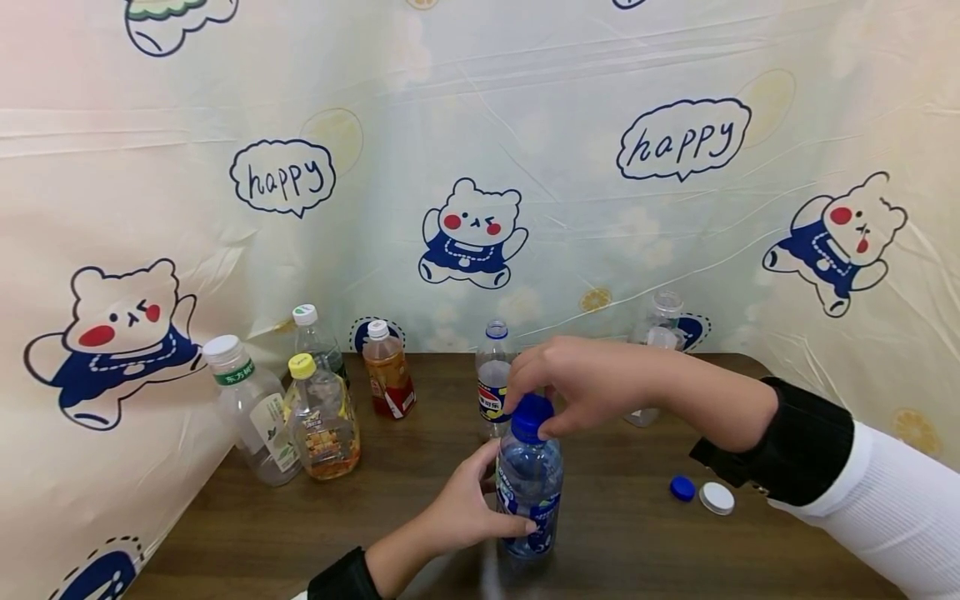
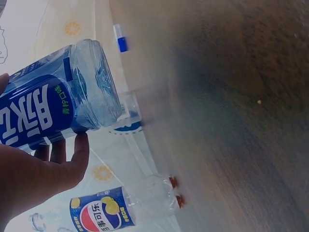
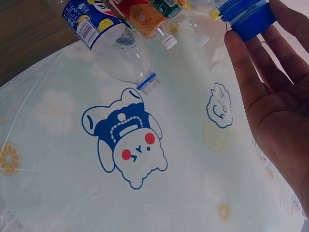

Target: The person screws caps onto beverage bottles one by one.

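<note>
A clear bottle [image 1: 531,475] with a blue label stands nearly upright toward the front of the table. My left hand [image 1: 468,504] grips it around the label, thumb across the front; the left wrist view shows the fingers [image 2: 81,150] curled beneath its side. On its neck sits a wide blue cap [image 1: 532,417], which my right hand [image 1: 592,387] pinches from above between thumb and fingers. In the right wrist view the blue cap [image 3: 253,23] lies between the thumb and fingertips. Just behind stands an uncapped cola bottle [image 1: 493,387], partly hidden by the hands.
On the left stand a white-capped bottle [image 1: 258,417], a yellow-capped bottle [image 1: 322,421] and a green-labelled bottle [image 1: 318,342]. An orange drink bottle [image 1: 390,375] is behind them. A clear open bottle [image 1: 663,321] stands back right. A blue cap [image 1: 682,488] and white cap [image 1: 717,498] lie on the table [image 1: 622,542].
</note>
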